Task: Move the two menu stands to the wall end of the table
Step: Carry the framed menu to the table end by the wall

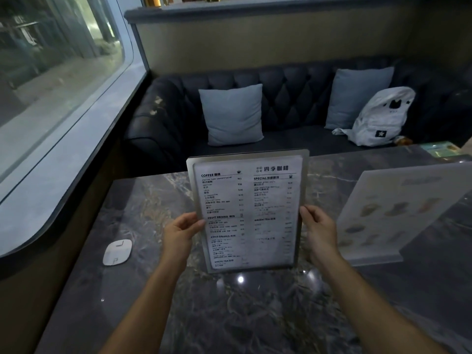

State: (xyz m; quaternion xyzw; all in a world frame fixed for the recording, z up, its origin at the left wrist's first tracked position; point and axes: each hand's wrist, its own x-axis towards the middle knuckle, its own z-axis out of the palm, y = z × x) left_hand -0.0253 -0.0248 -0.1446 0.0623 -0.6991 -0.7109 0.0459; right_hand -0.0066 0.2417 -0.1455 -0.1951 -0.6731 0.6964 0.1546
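An upright menu stand (247, 213) with a black-and-white drinks list stands in the middle of the dark marble table (229, 315), facing me. My left hand (180, 232) grips its left edge and my right hand (319, 232) grips its right edge, both around mid-height. Whether its base rests on the table or hovers just above it I cannot tell. A second menu stand (398, 215) with pictures of food stands on the table to the right, angled, apart from both hands.
A white disc-shaped device (117, 252) lies on the table near the left edge, beside the window wall (63, 139). Beyond the table is a dark tufted sofa (288, 98) with two blue cushions (233, 113) and a white backpack (380, 118). Green cards (440, 148) lie at the far right.
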